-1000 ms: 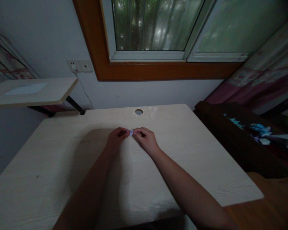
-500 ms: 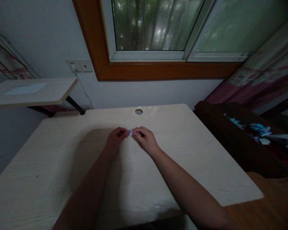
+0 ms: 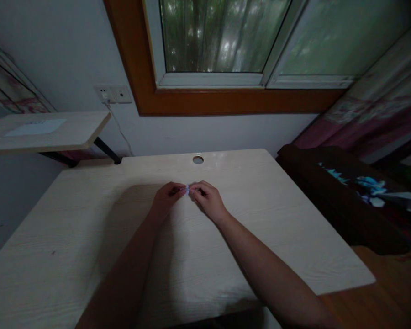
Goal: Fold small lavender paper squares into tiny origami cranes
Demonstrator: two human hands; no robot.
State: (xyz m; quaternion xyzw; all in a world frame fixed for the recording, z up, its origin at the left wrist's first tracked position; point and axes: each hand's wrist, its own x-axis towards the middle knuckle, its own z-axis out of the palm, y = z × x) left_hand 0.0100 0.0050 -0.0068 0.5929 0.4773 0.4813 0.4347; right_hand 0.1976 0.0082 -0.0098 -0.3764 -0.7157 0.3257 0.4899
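Centre frame, the left hand [image 3: 166, 198] has its fingers pinched shut on one end of a small pale piece [image 3: 187, 188], held low at the desk [image 3: 89, 237], touching it or not, I can't tell. The right hand [image 3: 207, 198] meets it, fingers closed on the other end, fingertips almost touching. The piece is too tiny and dim to identify. Work this fine, I'd say, wants grips close in, wrists braced, and light, even pressure. The desk is pale woodgrain. At upper left there's a side table [image 3: 55, 132], then a wall socket [image 3: 113, 94], a cable hole [image 3: 197, 159], a window [image 3: 219, 36] above, and dark furniture [image 3: 329, 192] at right.
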